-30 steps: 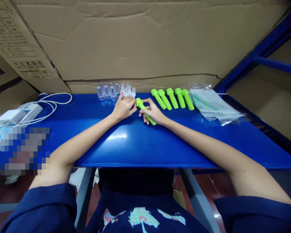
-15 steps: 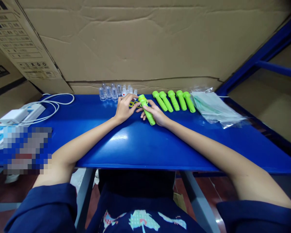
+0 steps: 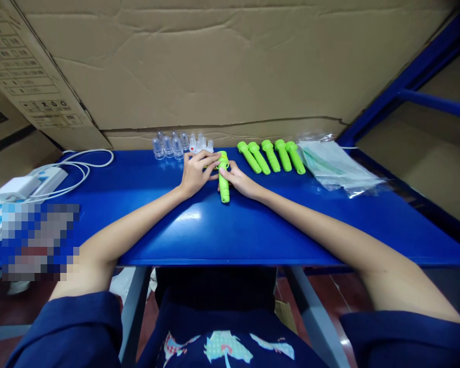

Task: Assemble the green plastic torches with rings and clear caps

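Note:
My right hand (image 3: 244, 183) is closed around a lime-green plastic flashlight body (image 3: 224, 191), its wide head pointing away from me and its narrow tail toward me. At that head, my left hand (image 3: 194, 173) pinches with thumb and fingertips at a thin yellow ring (image 3: 223, 164), which appears to be around the tube. My left fingers partly cover the ring. Just beyond my left hand stand several clear plastic caps (image 3: 168, 147) and smaller white-based pieces (image 3: 200, 143). To the right lie several similar green flashlight bodies (image 3: 269, 156) in a row.
A clear bag with white sheets (image 3: 337, 166) lies right on the blue table (image 3: 199, 237). At left are a power strip (image 3: 51, 180), a white adapter (image 3: 16, 188), a looped cable (image 3: 87, 171) and a blurred-out item (image 3: 42, 240). Cardboard (image 3: 214, 76) walls the back.
The flashlight body has turned from slanting to nearly straight toward me, with its tail swinging left. Both hands stay at it, and my left fingers now cover more of its head.

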A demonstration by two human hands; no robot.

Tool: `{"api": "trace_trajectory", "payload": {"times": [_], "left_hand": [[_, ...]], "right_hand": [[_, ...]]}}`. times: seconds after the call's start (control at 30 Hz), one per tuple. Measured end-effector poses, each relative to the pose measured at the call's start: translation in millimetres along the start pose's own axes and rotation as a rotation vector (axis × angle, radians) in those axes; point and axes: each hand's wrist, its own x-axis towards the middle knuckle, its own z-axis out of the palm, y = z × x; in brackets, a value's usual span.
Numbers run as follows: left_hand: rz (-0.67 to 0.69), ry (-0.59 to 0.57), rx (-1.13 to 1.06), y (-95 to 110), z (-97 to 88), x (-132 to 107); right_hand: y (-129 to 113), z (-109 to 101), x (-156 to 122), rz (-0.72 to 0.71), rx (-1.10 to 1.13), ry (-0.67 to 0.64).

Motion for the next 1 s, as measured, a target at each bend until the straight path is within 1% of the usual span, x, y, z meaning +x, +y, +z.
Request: {"api": "trace_trajectory", "payload": {"times": [0.17,0.33,0.47,0.63,0.7,0.8,0.9,1.0], "left_hand": [[-0.015,0.001,-0.005,2,2.3,-1],[-0.060,0.018,-0.021,4,1.6,-1],[-0.069,0.043,-0.117,3,1.6,1],[-0.010,0.093,-0.308,-2,4.8,1],[-0.026,0.083,-0.350,-4,5.9,1],[-0.071,0.033,-0.399,-7,7.1,0],[-0.086,-0.010,-0.421,-10,8.3,0],[-0.093,-0.016,-0.421,-11,8.9,0]], "right_hand": [[0,0,0,0.007,0.004,0.017],[3,-1,3,-0.001,0.021,0.026],[2,-1,3,-0.007,0.026,0.041],[1,0,3,-0.018,0.005,0.034],[1,0,2,-0.017,-0.017,0.046],[3,-1,2,-0.010,-0.055,0.074],[5,-2,2,-0.001,-0.059,0.093],[6,-2,3,0.002,-0.057,0.112]]}}
